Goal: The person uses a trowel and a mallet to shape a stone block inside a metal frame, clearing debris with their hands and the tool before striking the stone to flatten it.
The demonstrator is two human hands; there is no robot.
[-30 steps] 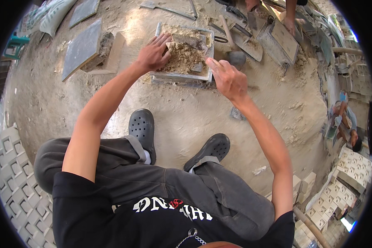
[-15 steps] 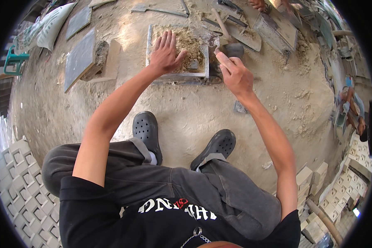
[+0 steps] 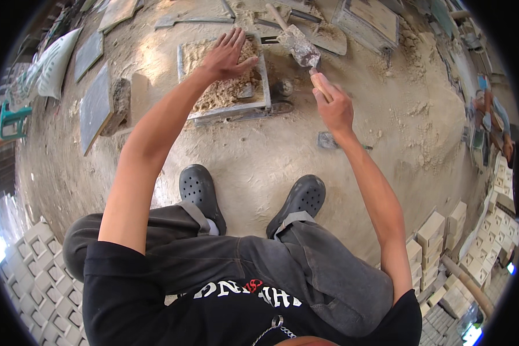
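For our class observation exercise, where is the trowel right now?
In the head view, the trowel is in the right hand, just right of the grey frame.

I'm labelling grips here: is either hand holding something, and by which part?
The right hand holds a trowel by its wooden handle; the left hand holds nothing, spread over the sand.
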